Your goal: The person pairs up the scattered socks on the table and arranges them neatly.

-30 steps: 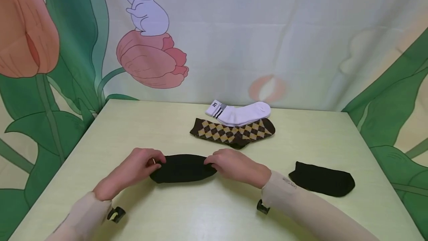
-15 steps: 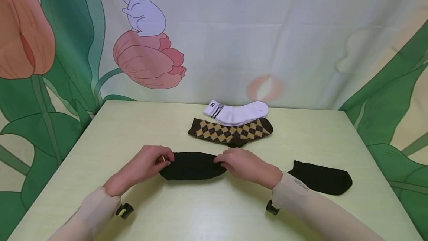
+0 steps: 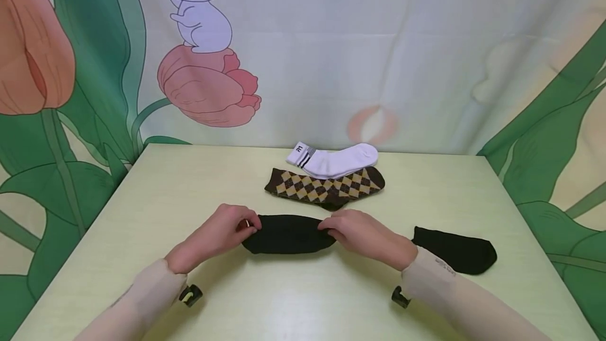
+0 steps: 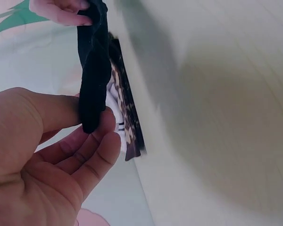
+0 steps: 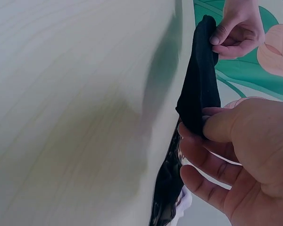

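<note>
Between both hands a black sock (image 3: 291,234) is held stretched sideways above the table, its shadow falling below. My left hand (image 3: 230,229) pinches its left end; in the left wrist view the thumb and index finger grip the sock (image 4: 95,70) while the other fingers curl loosely. The right hand (image 3: 362,233) pinches the opposite end, and the right wrist view shows thumb and fingertips closed on the sock (image 5: 200,84). Another black sock (image 3: 456,250) lies flat to the right, partly covered by the right forearm.
Behind the hands, a brown argyle sock (image 3: 307,187) lies against a white striped sock (image 3: 338,162) near the back edge of the pale table (image 3: 199,172). A printed curtain (image 3: 322,67) hangs behind the table.
Both hands, holding the black sock between them, have shifted to the right across the table. The other socks lie where they were; the head view has turned slightly.
</note>
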Tool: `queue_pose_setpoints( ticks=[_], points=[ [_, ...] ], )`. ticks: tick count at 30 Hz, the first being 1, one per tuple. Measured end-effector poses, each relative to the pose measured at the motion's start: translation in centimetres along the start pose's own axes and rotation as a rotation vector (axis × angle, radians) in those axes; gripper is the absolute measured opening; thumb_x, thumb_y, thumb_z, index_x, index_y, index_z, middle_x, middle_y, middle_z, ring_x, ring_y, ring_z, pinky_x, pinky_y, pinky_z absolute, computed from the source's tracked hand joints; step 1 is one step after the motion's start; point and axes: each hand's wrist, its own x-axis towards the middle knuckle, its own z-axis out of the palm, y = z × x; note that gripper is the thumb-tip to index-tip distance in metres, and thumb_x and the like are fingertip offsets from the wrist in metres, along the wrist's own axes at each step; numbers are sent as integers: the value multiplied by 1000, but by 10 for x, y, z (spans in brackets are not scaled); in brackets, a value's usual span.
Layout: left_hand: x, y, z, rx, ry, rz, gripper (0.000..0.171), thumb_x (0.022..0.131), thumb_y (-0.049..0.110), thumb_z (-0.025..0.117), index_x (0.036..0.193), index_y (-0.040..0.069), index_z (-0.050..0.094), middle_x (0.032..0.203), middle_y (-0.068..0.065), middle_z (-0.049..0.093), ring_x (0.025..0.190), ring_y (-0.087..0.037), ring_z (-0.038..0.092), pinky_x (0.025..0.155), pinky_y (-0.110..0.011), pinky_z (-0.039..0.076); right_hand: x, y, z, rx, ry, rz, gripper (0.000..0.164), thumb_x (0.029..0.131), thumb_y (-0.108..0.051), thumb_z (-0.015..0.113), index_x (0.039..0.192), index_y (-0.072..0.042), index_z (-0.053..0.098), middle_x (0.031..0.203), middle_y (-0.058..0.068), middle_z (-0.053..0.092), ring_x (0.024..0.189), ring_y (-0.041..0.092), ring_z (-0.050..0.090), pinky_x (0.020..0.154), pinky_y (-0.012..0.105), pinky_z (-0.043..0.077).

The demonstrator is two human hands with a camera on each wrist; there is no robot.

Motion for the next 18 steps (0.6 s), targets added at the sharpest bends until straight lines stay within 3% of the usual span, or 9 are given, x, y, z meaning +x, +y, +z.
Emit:
queue_pose_setpoints(
  ticks=[18],
  points=[
    [25,13,21,-10,-39,54,8,91,-2,74,96,3,78,89,-2,74,70,-6,63,67,-23,53,-30,18,-3,-1,13,61,26,93,-2,73,118,-11,75,108,1,74,98,17,70,85,36,57]
  ],
)
